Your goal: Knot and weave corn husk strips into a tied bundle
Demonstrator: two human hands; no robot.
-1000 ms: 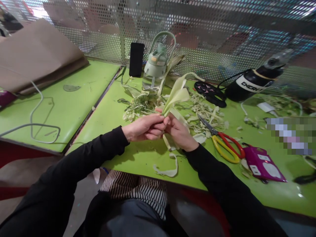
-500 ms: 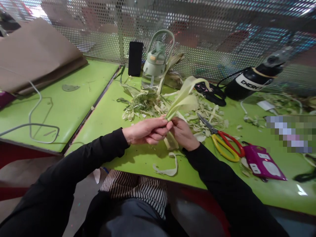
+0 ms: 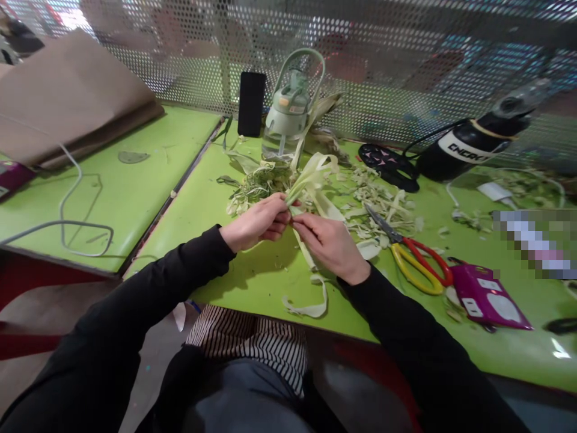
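My left hand [image 3: 264, 221] is closed around the base of a bundle of pale green leaf strips [image 3: 311, 174] that look like corn husk. The strips fan out and curl over beyond the fingers. Close beside it, my right hand [image 3: 331, 243] pinches the lower part of the bundle between thumb and fingers; the exact point of grip is partly hidden. Under the hands, a pale strip end [image 3: 306, 252] points toward the table's near edge. A curled strip [image 3: 311, 308] lies closer to me. Scissors [image 3: 401, 249] with red and yellow handles rest to the right.
Cut scraps [image 3: 383, 201] and shredded greens [image 3: 261, 186] litter the green table [image 3: 180, 240]. Behind stand a bottle [image 3: 286, 114], a phone [image 3: 251, 104] and a black tool [image 3: 469, 147]. A purple packet [image 3: 489, 297] lies right, brown paper [image 3: 76, 96] left.
Both hands have shifted a little left with the bundle, and its leafy top has swung left and lower. My right hand has turned, its back now showing more, with fingers pinching at the base.
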